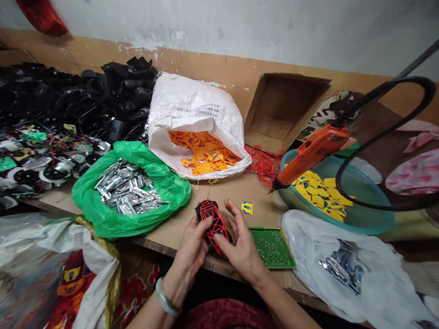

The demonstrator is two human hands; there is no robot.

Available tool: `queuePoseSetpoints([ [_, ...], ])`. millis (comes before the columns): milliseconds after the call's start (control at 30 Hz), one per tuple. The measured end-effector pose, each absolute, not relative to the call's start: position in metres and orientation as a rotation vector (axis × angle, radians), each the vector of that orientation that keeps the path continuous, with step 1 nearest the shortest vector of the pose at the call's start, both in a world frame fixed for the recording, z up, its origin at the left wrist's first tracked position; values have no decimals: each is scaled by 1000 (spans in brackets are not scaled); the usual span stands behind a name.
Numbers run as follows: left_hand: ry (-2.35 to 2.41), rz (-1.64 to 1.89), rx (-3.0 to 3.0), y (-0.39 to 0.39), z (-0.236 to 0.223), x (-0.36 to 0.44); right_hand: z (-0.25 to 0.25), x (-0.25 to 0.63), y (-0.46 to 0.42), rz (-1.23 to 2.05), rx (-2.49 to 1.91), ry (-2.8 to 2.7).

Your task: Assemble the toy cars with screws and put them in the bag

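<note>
A toy car chassis (215, 224) with a red lattice frame and black wheels is held between my two hands, above the front edge of the table. My left hand (192, 249) grips its left side, thumb pressed on the red frame. From the right side, my right hand (242, 244) steadies it with the thumb on the frame; its other fingers are bent loosely and partly apart. A small yellow and blue plastic piece (247, 208) lies just beyond my right hand. Beside that hand is a green tray (272, 248) of small screws.
An orange electric screwdriver (310, 153) hangs at right over a teal basin (373, 208) of yellow pieces. A green bag (85, 208) and a white bag (305, 237) hold shiny parts. Behind stand a white sack (192, 98) of orange pieces, a cardboard box (274, 112) and black parts (68, 96).
</note>
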State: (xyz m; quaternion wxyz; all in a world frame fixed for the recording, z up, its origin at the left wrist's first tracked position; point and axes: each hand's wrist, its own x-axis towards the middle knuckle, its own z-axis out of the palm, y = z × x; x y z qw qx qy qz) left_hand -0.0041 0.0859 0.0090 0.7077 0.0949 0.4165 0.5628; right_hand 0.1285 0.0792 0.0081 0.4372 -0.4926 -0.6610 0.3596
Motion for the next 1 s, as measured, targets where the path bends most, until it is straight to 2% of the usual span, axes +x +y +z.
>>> queuePoseSetpoints([
  [133, 845, 1242, 181, 93, 12, -16, 16, 135, 67, 737, -1244, -1662],
  [400, 804, 1195, 172, 93, 14, -17, 8, 126, 54, 657, -1183, -1703],
  [700, 968, 1313, 343, 94, 21, -10, -5, 123, 50, 635, -1150, -1619],
  [867, 1000, 1203, 355, 94, 10, -11, 17, 146, 58, 860, -1158, -1694],
  [1000, 1052, 1192, 434, 89, -1, -4, 43, 208, 78, 677, -1335, -1669],
])
